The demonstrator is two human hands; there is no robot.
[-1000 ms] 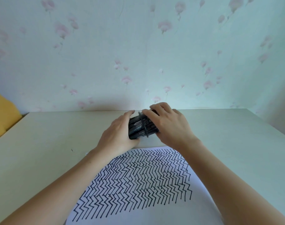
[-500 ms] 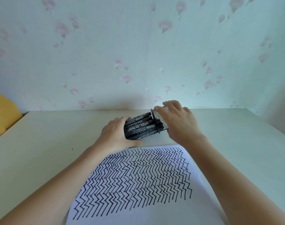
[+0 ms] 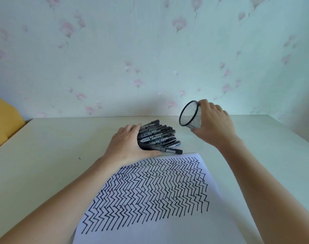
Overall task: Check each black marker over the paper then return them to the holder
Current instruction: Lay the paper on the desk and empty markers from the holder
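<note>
From the head camera, a pile of black markers (image 3: 159, 139) lies on its side on the pale table (image 3: 53, 148), just behind the far edge of the paper (image 3: 150, 194). The paper is white and covered with rows of black zigzag lines. The left hand (image 3: 128, 145) is at the left end of the marker pile. Its fingers curl around the ends of the markers and its thumb lies flat on the table, beside the marker closest to the paper. The markers fan out to the right of that hand, with their caps on.

To the right of the marker pile, and apart from it, the right hand (image 3: 214, 124) grips a round metal mesh holder (image 3: 190, 115). The holder is lifted off the table and tipped over, so its open mouth faces left toward the markers. Nothing shows inside it.

Behind the marker pile stands a wall (image 3: 150, 50) with pale pink flowers. Far left of the pile is something yellow (image 3: 2, 120).
</note>
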